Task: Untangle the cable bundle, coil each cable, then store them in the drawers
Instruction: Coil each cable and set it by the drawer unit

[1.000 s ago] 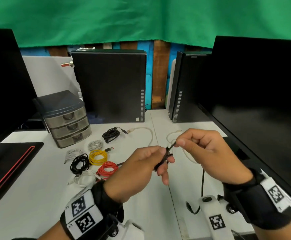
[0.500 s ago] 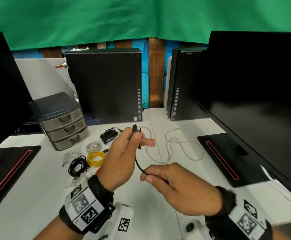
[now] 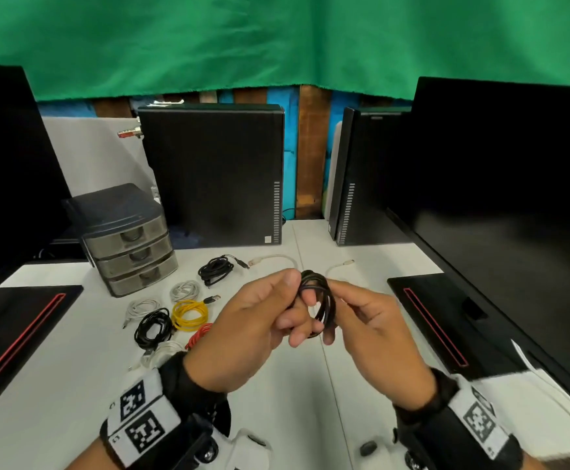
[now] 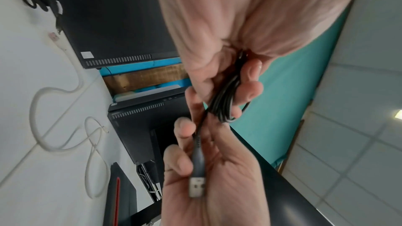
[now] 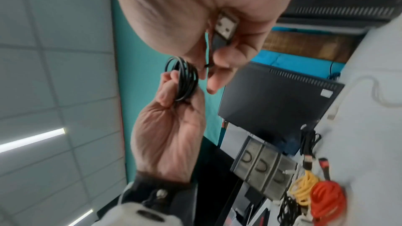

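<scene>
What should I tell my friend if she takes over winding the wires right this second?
Left hand: grips the coiled black cable.
Right hand: pinches that cable's USB plug end.
Done: yellow coil, red coil, two black coils and some white coils lie on the desk by the drawer unit.
Left: finish this coil, then coil the loose white cable lying behind the hands. All three drawers look closed, so every coil must still go inside.
</scene>
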A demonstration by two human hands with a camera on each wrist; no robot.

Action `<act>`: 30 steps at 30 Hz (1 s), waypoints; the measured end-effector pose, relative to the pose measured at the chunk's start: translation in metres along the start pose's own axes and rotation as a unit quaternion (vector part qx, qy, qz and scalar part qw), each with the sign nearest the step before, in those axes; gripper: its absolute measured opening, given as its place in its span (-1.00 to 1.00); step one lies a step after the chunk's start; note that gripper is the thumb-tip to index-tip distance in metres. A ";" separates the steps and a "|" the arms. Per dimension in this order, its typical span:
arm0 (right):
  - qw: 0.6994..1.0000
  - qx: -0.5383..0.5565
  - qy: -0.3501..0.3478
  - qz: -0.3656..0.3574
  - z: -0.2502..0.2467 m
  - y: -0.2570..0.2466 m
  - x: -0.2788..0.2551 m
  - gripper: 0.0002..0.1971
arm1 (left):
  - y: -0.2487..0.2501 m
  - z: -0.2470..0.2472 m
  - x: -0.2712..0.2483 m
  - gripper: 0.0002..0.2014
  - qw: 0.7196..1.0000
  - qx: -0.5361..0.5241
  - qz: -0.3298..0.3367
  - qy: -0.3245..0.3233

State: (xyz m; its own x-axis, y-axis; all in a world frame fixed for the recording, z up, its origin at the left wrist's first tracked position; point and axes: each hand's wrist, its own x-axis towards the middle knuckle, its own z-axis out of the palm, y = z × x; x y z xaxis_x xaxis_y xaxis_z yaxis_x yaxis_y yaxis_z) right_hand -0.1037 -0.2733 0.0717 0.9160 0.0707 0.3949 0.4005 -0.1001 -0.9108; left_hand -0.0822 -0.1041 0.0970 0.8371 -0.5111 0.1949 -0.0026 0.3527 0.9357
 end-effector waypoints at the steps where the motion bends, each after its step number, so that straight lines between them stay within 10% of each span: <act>1: 1.000 0.016 -0.007 0.016 0.006 0.000 -0.003 -0.68 | 0.000 0.000 0.001 -0.67 0.999 -0.028 -0.004 0.016; 5: 0.994 0.033 -0.022 0.106 0.009 -0.006 -0.005 -0.71 | -0.002 -0.002 0.005 -0.68 0.994 -0.084 -0.015 0.063; 13: 0.955 -0.272 -0.085 0.080 -0.030 -0.005 0.009 -0.81 | -0.002 0.003 0.008 -0.75 0.973 -0.189 -0.091 0.091; 23: 0.979 0.075 0.124 0.141 -0.013 0.000 0.014 -0.96 | -0.027 -0.012 0.013 -0.71 0.956 -0.228 -0.169 0.080; 30: 0.938 0.230 -0.024 0.259 -0.010 0.003 0.012 -0.93 | -0.033 -0.020 0.015 -0.64 0.989 -0.023 -0.078 0.123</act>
State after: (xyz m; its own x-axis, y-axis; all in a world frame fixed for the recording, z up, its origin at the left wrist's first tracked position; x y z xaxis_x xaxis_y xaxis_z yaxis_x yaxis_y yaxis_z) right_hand -0.0912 -0.2827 0.0746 0.9783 0.1753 -0.1100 -0.1601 0.3041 -0.9391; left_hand -0.0586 -0.1082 0.0630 0.9336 -0.3568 -0.0330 0.1568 0.3241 0.9329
